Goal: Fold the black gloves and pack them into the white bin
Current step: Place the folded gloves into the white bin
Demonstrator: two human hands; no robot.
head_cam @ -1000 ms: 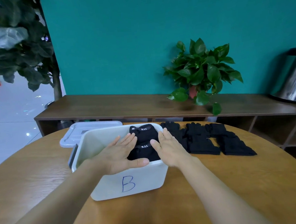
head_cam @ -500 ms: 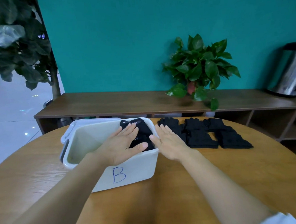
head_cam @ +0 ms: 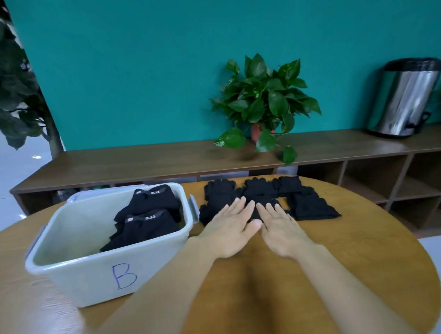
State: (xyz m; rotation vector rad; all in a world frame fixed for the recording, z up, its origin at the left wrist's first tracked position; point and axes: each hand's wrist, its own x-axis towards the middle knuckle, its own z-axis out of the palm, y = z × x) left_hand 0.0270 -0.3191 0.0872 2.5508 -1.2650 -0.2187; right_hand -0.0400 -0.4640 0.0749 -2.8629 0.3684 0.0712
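A: what's in the white bin [head_cam: 96, 269] on the left?

B: two folded black gloves [head_cam: 149, 216], far-right corner. Right of it, left hand [head_cam: 227, 229] and right hand [head_cam: 281, 227] are flat with straight fingers, gripping nothing, fingertips reaching the loose gloves [head_cam: 308, 202] on the surface [head_cam: 364, 261].

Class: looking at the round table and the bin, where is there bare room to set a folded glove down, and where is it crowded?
Free: the white bin's left half, beside the folded gloves; the table right of the right hand. Crowded: the loose gloves beyond both hands.
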